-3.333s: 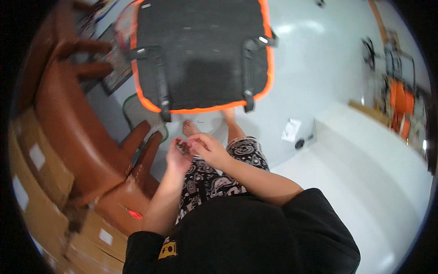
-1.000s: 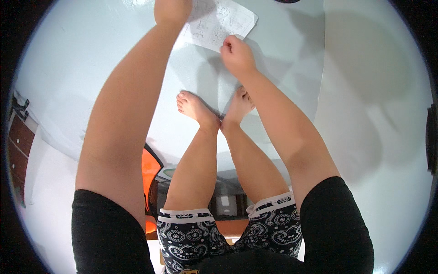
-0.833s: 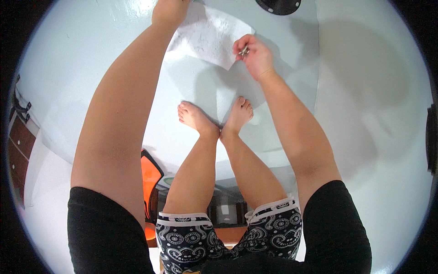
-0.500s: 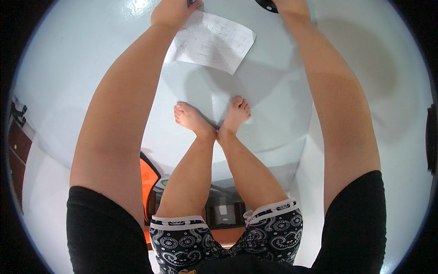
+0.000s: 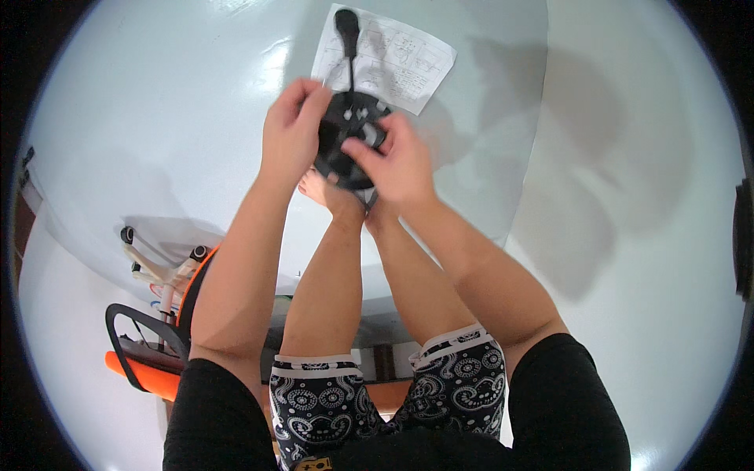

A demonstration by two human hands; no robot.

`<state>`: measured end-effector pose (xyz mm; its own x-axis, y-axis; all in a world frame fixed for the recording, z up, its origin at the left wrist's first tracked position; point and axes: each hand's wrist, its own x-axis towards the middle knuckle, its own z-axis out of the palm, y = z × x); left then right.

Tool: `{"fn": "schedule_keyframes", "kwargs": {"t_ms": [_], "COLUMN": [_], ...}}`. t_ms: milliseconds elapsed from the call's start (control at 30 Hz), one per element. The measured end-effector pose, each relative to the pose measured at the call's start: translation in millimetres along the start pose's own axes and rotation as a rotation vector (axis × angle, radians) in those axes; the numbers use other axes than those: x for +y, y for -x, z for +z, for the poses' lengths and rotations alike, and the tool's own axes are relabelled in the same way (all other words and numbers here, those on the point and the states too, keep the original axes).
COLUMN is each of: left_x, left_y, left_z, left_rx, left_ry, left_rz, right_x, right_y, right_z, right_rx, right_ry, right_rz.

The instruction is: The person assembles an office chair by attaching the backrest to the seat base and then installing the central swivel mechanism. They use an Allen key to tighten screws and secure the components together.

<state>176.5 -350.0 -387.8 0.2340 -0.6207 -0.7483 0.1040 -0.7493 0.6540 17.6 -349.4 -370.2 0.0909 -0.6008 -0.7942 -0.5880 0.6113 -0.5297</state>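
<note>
I see a person holding a round black metal plate (image 5: 334,161) with both hands, up above their bare feet (image 5: 316,188). The left hand (image 5: 294,129) is clamped on the plate's left edge. The right hand (image 5: 399,161) is clamped on its right side, with the thumb lying over the top. The hands are a bit blurry, so I cannot tell what every finger does. A thin lever (image 5: 348,39) with a fat black end sticks out from the far side of the plate. Behind the lever, a white paper (image 5: 416,67) with drawings lies on the pale floor (image 5: 196,118). Near the person's left arm are an orange and black chair (image 5: 149,381) and a white wheeled base (image 5: 161,271).
</note>
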Motion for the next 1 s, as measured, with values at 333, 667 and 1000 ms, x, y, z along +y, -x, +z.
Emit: {"fn": "schedule_keyframes", "kwargs": {"t_ms": [333,667,1000], "left_x": [-68.4,-67.1,35.0], "left_y": [84.3,212.1,276.9], "left_z": [-88.1,-143.4,-127.0], "left_rx": [0.396,0.722,1.047], "left_ry": [-0.403,-0.243,0.325], "left_rz": [-0.035,-0.170,-0.130], "right_x": [31.3,-241.5,-275.9], "right_y": [-121.6,-190.9,41.3], "right_z": [-33.1,40.1,91.6], "right_rx": [0.581,-0.181,-0.820], "right_ry": [-0.066,0.368,0.844], "right_rz": [0.226,-0.288,0.036]}}
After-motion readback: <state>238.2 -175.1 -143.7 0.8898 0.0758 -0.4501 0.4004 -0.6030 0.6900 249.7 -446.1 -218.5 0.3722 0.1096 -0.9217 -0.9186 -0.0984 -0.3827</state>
